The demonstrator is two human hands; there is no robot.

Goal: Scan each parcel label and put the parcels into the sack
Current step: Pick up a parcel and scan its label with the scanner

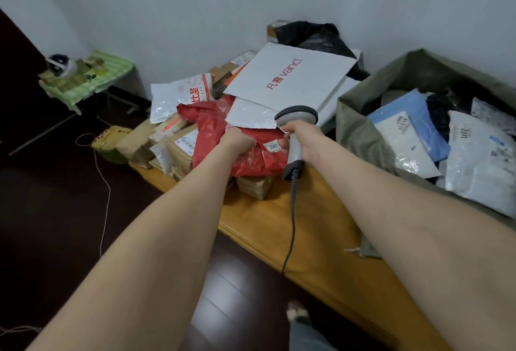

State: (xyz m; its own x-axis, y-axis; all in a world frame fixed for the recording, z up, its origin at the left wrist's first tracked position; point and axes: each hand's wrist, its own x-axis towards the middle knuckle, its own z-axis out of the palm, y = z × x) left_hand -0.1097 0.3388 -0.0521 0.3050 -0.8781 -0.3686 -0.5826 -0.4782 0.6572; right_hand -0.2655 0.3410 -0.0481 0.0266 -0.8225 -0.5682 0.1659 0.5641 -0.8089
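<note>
Bare left forearm (156, 227), right forearm (391, 197); grey-blue trouser leg (307, 335); light footwear (297, 314), blurred.

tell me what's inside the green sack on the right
Inside the green sack lie a blue mailer, white plastic mailers with labels, and a dark bag. Whatever sits beneath them, and the sack's bottom, is covered.

My left grip (238, 141) clutches the red parcel (261, 161) atop the tabletop (321, 211) pile; my right grip (304, 138) holds the barcode scanner (297, 116), near the green sack (352, 130).
</note>
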